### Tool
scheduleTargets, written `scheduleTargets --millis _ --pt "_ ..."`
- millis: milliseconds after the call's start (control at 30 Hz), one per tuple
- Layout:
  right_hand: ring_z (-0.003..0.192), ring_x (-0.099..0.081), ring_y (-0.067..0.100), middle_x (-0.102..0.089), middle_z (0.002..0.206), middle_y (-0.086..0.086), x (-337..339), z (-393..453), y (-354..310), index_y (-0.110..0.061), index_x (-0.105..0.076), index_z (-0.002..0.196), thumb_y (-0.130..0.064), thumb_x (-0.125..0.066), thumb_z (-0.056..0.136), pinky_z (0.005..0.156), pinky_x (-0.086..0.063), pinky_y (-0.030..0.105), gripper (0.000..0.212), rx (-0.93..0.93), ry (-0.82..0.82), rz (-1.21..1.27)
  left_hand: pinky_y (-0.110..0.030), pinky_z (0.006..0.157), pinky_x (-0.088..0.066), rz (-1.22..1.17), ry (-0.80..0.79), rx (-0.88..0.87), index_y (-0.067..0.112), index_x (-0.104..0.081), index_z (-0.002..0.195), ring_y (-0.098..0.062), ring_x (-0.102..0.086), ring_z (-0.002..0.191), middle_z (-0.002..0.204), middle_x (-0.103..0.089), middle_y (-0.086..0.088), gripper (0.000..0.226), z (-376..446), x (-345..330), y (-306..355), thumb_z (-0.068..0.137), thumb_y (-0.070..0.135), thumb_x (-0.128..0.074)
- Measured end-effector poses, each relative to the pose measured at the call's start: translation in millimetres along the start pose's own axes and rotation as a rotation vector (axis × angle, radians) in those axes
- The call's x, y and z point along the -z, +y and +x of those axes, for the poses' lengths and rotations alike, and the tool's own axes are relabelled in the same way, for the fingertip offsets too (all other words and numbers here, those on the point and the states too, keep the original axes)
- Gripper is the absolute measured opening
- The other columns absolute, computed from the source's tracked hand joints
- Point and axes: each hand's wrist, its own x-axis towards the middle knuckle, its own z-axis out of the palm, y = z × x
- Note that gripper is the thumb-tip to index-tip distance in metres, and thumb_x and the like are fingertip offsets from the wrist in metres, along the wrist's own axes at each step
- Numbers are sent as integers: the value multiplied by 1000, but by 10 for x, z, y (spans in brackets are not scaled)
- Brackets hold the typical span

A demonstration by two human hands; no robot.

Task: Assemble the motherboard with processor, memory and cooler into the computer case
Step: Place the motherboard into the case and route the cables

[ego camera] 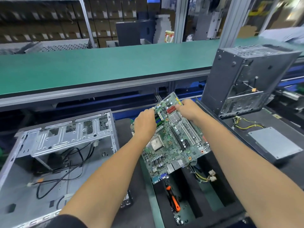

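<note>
A green motherboard (174,142) is held tilted above the black foam tray, with a square silver processor (156,143) seated left of its middle and a small heatsink (174,117) further up. My left hand (144,124) grips the board's far left edge near the memory slots. My right hand (189,110) grips its far right edge beside the red connectors. The open metal computer case (54,145) lies on its side to the left, with black cables inside. No cooler or memory stick is visible.
An orange-handled screwdriver (173,199) and loose screws lie in the black foam tray (185,191) below the board. A second dark case (243,79) stands upright at right, beside a power supply (273,142) with yellow wires. A green conveyor belt (98,66) runs behind.
</note>
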Motion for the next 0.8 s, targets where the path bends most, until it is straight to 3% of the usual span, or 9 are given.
scheduleTargets --millis 67,133,233,300,367,500,567,633,800 --pt "102 -61 35 -61 108 23 135 -28 -140 6 -52 116 -28 -46 102 85 -49 43 37 29 59 28 -34 56 -34 13 45 -27 11 -39 79 -24 -45 69 77 -46 -5 23 89 184 63 82 -8 -50" --pt "107 -59 31 -60 115 21 221 -80 -300 7 -48 126 -25 -46 102 100 -42 51 40 36 80 62 -33 53 -31 35 85 -49 11 -38 78 -23 -43 66 75 -45 -4 23 162 369 67 81 -10 -47" --pt "65 -41 15 -45 74 4 235 -128 -531 -5 -50 86 -20 -47 101 70 -44 34 22 49 91 113 -34 54 -32 82 124 -75 12 -40 80 -24 -45 71 76 -46 -3 22 220 652 -36 80 -10 -46" --pt "56 -28 13 -33 65 0 167 -163 -683 -12 -40 72 -18 -48 100 54 -26 30 30 55 102 142 -34 55 -33 121 149 -81 13 -42 81 -23 -46 73 77 -50 -3 22 235 827 -165 81 -9 -46" --pt "57 -27 13 -33 66 -1 41 -203 -841 -12 -41 73 -17 -48 100 53 -21 31 28 58 76 190 -34 56 -33 158 175 -66 13 -44 80 -23 -46 70 78 -55 -4 22 219 996 -341 81 -9 -45" --pt "64 -35 14 -41 74 3 -344 -286 -1173 -4 -52 91 -17 -50 99 58 -29 30 16 70 -6 272 -34 56 -35 245 195 -41 12 -45 79 -24 -48 69 78 -57 -6 20 100 1298 -789 83 -7 -44" --pt "82 -54 16 -58 89 12 -596 -320 -1316 4 -55 109 -16 -50 99 75 -43 32 23 74 -34 316 -34 56 -36 300 197 -38 13 -44 79 -25 -48 69 79 -57 -6 19 2 1424 -1049 84 -6 -45" --pt "104 -58 21 -62 112 19 -860 -403 -1467 6 -53 120 -12 -49 98 96 -44 42 28 66 -54 349 -35 57 -37 344 192 -29 13 -44 80 -26 -51 72 79 -57 -5 20 -107 1538 -1312 84 -7 -46" --pt "102 -57 25 -61 108 23 -1494 -615 -1777 8 -48 131 -12 -45 99 101 -40 45 38 65 -143 381 -35 58 -34 415 136 18 12 -42 80 -25 -46 73 80 -54 -5 23 -361 1753 -1921 81 -10 -48"
